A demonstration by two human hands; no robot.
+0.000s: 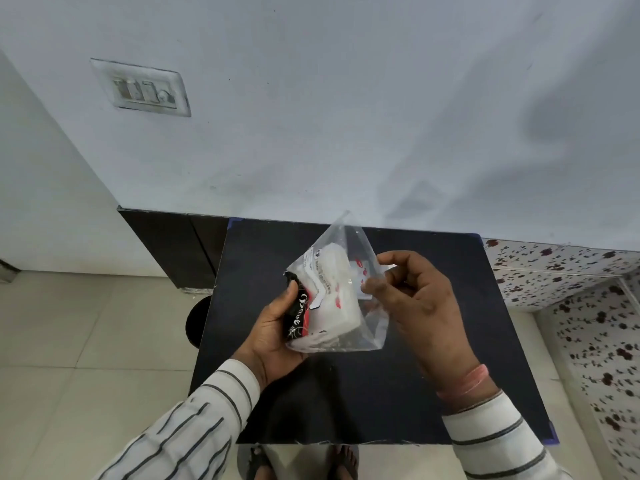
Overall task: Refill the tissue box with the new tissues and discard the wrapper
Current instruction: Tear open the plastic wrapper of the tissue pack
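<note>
Dark surface (433,358) below both hands.
Left hand (273,336) grips the tissue pack (329,306) at 9 o'clock; right hand (415,299) pinches its clear wrapper (367,327) at 3 o'clock.

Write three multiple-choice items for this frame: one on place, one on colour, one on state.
1. Where is the tissue pack?
A. Lying flat on the table
B. Held in both hands above the table
C. On the floor

2. What colour is the table top?
A. Black
B. White
C. Red

3. What state is the clear wrapper in?
A. Crumpled and thrown away
B. Missing
C. On the pack, with tissues inside

Answers:
1. B: the left hand grips the pack's printed end and the right hand pinches the plastic, above the table.
2. A: the surface under the hands is dark black.
3. C: white tissues show through the plastic around them.
</note>
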